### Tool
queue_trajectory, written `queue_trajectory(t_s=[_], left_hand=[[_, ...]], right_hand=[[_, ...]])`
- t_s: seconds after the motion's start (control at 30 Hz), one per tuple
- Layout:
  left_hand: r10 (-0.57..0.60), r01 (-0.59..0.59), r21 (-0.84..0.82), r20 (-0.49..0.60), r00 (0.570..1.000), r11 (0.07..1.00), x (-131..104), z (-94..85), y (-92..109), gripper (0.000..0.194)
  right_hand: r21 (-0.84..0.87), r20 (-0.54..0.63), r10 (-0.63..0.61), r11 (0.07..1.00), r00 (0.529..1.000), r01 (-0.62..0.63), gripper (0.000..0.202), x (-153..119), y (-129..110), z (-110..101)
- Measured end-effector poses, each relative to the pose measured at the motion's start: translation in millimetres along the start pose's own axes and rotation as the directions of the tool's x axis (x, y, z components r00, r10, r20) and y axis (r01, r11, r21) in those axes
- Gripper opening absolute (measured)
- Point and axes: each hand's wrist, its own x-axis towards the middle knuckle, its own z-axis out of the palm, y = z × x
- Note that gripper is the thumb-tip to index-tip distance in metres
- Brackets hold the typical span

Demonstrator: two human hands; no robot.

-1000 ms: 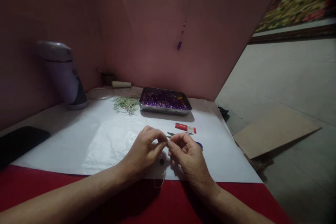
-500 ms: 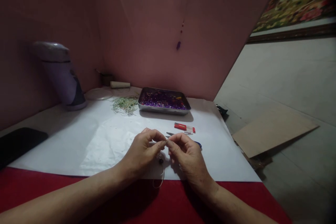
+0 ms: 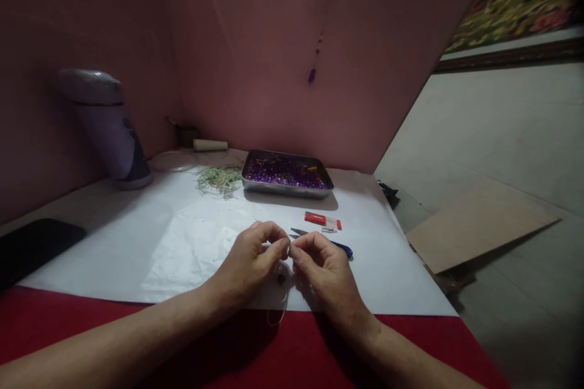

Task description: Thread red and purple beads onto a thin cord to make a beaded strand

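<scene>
My left hand (image 3: 255, 255) pinches a small, shiny bead-like piece (image 3: 288, 250) between thumb and finger. Against its right side, my right hand (image 3: 326, 261) is closed in a pinch, its fingertips nearly touching the left ones; what it grips is too small to make out. Below the left fingers hangs a dark red bead (image 3: 281, 278) on a thin pale string (image 3: 279, 320) that curls over the red cloth. Behind the right hand lie scissors with blue handles (image 3: 345, 250), partly hidden, and a red packet (image 3: 322, 219).
A metal tray (image 3: 287, 189) of purple beads stands farther back, with cut greenish strings (image 3: 219, 180) to its left. A purple bottle (image 3: 112, 134) and a black object (image 3: 41, 249) are at the left. Cardboard (image 3: 479, 225) lies off the right edge.
The right fingertips have parted slightly from the left ones, and the shiny piece now shows between them. The view has shifted a little, and more of the blue scissor handle is visible.
</scene>
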Motion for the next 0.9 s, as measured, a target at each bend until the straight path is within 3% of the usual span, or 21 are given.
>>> queue_trajectory(t_s=[0.23, 0.53, 0.9], left_hand=[[-0.027, 0.028, -0.099, 0.016, 1.0, 0.995, 1.9, 2.0, -1.9, 0.013], [-0.038, 0.037, -0.036, -0.026, 0.999, 0.999, 2.1, 3.2, -0.5, 0.012], [-0.039, 0.038, -0.031, -0.002, 0.999, 0.999, 2.0, 3.2, -3.5, 0.011]], right_hand=[[0.048, -0.007, 0.055, 0.997, 0.998, -0.055, 0.023, -0.5, -4.8, 0.8], [0.042, -0.074, 0.054, 0.998, 0.996, -0.051, 0.018, -1.5, -7.5, 2.5], [0.024, -0.084, 0.047, 0.999, 0.995, -0.045, 0.018, -0.7, -5.6, 2.1]])
